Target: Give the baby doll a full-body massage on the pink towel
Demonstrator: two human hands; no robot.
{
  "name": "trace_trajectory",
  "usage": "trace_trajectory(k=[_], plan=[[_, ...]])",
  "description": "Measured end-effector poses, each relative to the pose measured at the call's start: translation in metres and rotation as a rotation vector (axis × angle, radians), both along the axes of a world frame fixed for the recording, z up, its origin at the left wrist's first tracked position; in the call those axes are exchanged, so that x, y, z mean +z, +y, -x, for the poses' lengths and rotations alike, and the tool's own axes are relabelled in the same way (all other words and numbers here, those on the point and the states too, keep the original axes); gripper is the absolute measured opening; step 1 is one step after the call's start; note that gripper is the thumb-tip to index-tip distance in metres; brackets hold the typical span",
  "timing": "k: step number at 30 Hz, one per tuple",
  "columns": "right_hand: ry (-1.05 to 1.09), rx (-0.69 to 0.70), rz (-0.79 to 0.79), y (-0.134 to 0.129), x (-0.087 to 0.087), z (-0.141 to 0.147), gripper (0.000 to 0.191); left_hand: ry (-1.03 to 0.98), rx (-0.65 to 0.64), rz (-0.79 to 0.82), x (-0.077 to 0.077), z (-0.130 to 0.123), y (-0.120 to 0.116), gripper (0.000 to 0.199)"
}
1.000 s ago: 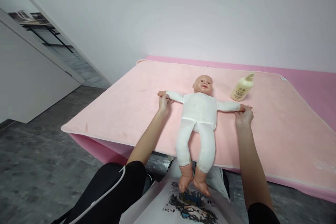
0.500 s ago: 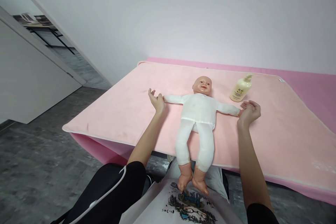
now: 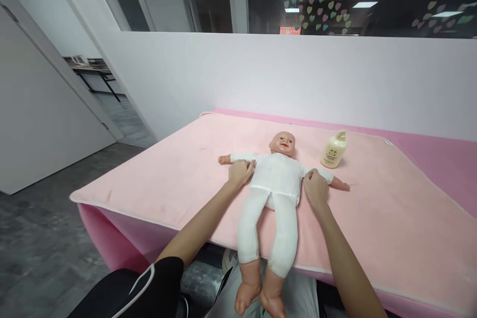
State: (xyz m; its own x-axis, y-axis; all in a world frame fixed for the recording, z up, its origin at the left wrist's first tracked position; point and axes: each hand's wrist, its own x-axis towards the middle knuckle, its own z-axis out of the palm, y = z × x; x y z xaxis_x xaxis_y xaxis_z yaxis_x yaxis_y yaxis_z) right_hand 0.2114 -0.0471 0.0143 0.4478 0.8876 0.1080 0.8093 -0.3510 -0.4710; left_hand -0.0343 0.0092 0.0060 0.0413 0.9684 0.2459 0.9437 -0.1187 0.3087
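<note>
A baby doll [image 3: 278, 174] in white clothes lies face up on the pink mat [image 3: 167, 169], arms spread and its bare feet past the front edge. My left hand [image 3: 241, 171] is closed on the doll's sleeve near the shoulder on the left side of the view. On the other side, my right hand [image 3: 316, 188] grips the opposite sleeve at the upper arm. Both doll hands show beyond my fists. A pale yellow pump bottle [image 3: 334, 150] stands beyond my right hand, beside the doll's head.
Behind the mat rises a white wall [image 3: 261, 74] with a dark window above, dotted with heart stickers. A white door [image 3: 48, 104] and grey floor [image 3: 37, 223] lie to the left. My legs are below the mat's front edge.
Both my hands have moved inward from the doll's hands to its upper arms and closed there. The view has tilted up, showing more of the window.
</note>
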Motion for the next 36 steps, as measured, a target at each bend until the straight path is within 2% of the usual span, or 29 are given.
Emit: trace_trajectory(k=[4, 8, 10, 12, 14, 16, 20, 26, 29, 32, 34, 36], plan=[[0.113, -0.08, -0.018, -0.001, 0.008, -0.006, 0.039, -0.079, 0.093, 0.056, -0.004, -0.002, 0.004, 0.06], [0.091, -0.134, -0.014, -0.001, 0.014, -0.015, 0.051, -0.302, 0.202, 0.099, -0.011, -0.004, 0.01, 0.053], [0.074, -0.15, -0.01, 0.0, 0.014, -0.019, 0.056, -0.486, 0.127, 0.034, -0.014, -0.008, 0.012, 0.045], [0.061, -0.15, -0.026, 0.001, 0.011, -0.021, 0.06, -0.71, -0.022, -0.062, -0.017, -0.014, 0.014, 0.04], [0.052, -0.127, -0.076, 0.002, 0.005, -0.021, 0.062, -0.897, -0.161, -0.151, -0.018, -0.021, 0.017, 0.044], [0.077, -0.101, -0.155, 0.005, -0.002, -0.021, 0.061, -1.004, -0.235, -0.189, -0.018, -0.028, 0.021, 0.049], [0.323, -0.134, -0.358, 0.013, -0.016, -0.021, 0.065, -1.079, -0.32, -0.206, -0.017, -0.033, 0.026, 0.057], [0.778, -0.241, -0.662, 0.032, -0.039, -0.012, 0.084, -1.167, -0.301, -0.201, -0.016, -0.031, 0.022, 0.058], [0.917, -0.283, -0.702, 0.039, -0.049, -0.008, 0.065, -1.164, -0.267, -0.179, -0.015, -0.032, 0.017, 0.055], [1.131, -0.318, -0.736, 0.04, -0.051, -0.006, 0.047, -1.143, -0.187, -0.14, -0.016, -0.033, 0.015, 0.053], [1.244, -0.271, -0.775, 0.037, -0.047, -0.004, 0.048, -1.129, -0.129, -0.127, -0.017, -0.033, 0.015, 0.053], [1.23, -0.204, -0.805, 0.033, -0.04, -0.001, 0.053, -1.122, -0.09, -0.119, -0.018, -0.032, 0.015, 0.052]])
